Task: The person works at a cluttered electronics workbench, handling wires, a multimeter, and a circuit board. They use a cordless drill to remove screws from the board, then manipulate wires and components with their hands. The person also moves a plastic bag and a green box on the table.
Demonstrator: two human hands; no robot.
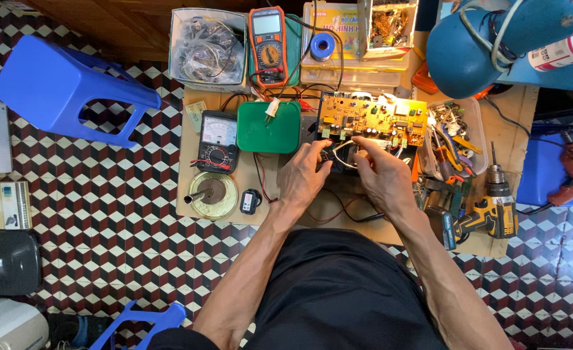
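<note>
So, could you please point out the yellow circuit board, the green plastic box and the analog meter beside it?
yellow circuit board (372, 118): head view, on the middle of its component side.
green plastic box (268, 129): head view, on the flat lid.
analog meter (218, 140): head view, on the face between its scale and dial.

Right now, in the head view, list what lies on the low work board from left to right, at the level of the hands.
Analog multimeter → green plastic box → left hand → right hand → clear tray of pliers and small tools → yellow cordless drill.
</note>
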